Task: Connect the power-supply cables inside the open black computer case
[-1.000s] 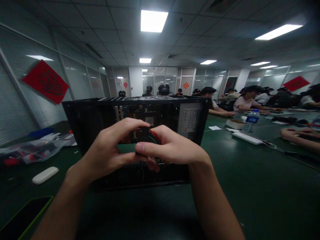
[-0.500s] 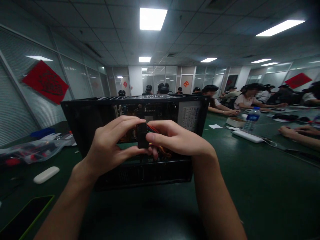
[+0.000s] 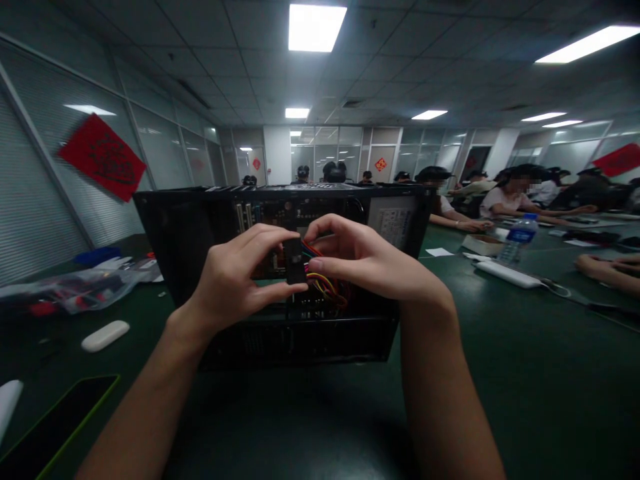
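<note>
Between the thumb and fingertips of my left hand (image 3: pixel 233 273) is a black rectangular power connector (image 3: pixel 295 261), gripped by its top and bottom ends. A bundle of coloured wires (image 3: pixel 327 283), red, yellow, orange and black among them, runs from its right side. My right hand (image 3: pixel 373 257) is curled loosely around these wires close to the connector, thumb in front and the other fingers behind, partly hidden. Behind both hands stands an open black computer case (image 3: pixel 310 340), showing a motherboard (image 3: pixel 250 217) and a labelled power supply (image 3: pixel 395 223).
On the left of the green table lie a phone (image 3: pixel 60 427), a white oval case (image 3: pixel 105 336) and a plastic bag (image 3: pixel 90 287). To the right are a power strip (image 3: pixel 510 273), a small box (image 3: pixel 483 244) and a water bottle (image 3: pixel 520 239). Other people sit farther back; another person's hands (image 3: pixel 607 270) rest at right.
The right fingers have loosened and spread from the connector, showing more of the wires. My left hand keeps hold of the connector. The whole view has shifted slightly.
</note>
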### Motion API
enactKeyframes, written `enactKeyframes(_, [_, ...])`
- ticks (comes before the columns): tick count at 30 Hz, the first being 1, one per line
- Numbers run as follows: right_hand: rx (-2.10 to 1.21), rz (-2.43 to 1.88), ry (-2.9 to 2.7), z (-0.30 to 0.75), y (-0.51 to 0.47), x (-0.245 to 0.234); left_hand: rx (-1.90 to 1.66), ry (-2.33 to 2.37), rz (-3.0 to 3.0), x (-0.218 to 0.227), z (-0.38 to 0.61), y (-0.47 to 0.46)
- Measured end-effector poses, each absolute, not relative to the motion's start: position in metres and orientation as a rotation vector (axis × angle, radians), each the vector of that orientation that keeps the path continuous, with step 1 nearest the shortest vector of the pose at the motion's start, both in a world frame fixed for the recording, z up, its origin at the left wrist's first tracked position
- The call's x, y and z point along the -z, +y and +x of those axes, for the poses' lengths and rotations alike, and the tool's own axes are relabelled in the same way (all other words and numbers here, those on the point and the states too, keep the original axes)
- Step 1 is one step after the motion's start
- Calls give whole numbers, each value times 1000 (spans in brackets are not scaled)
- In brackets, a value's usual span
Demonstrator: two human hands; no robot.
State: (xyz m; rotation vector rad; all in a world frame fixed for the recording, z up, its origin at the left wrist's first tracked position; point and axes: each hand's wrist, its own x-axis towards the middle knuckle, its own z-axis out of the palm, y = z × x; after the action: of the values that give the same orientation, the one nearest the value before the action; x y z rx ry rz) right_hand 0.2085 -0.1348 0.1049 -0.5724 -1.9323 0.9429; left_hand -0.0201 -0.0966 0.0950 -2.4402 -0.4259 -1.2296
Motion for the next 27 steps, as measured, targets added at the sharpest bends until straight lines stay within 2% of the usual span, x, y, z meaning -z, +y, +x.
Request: enactKeyframes(27, [-1007,-604,-1964,206,-138,-106,1243,-317,-2385,-93,-17,-97])
